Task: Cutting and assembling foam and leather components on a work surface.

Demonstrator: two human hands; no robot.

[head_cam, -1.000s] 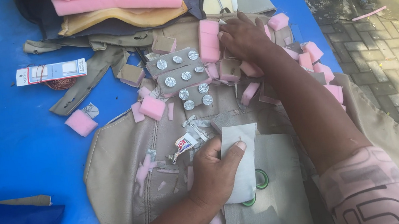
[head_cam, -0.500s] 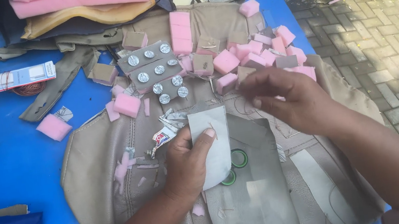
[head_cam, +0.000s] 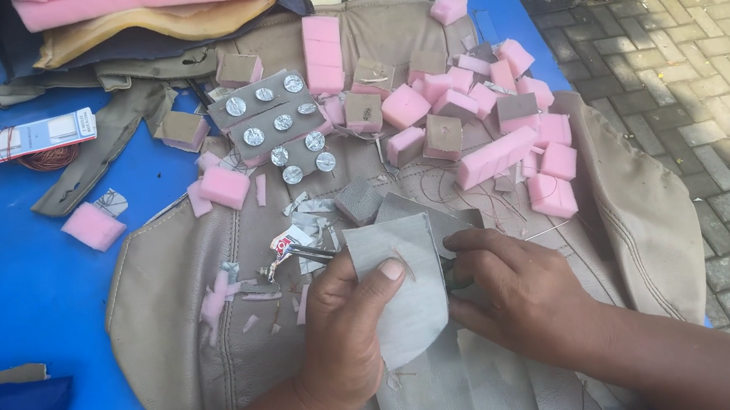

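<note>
Fingers of right hand (head_cam: 515,293) now back on fabric piece (head_cam: 407,299).

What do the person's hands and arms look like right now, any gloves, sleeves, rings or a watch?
Both hands are bare, with no gloves. The left hand has short nails, the thumbnail plainly visible; no ring shows. The right hand likewise shows no ring. Both forearms are uncovered as far as the picture's edge, with no sleeve, watch or bracelet in view. No markings or bandages show on either hand.

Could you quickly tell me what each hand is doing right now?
Left hand: closed on the grey fabric piece.
Right hand: fingers on the same piece; grip unclear.
</note>
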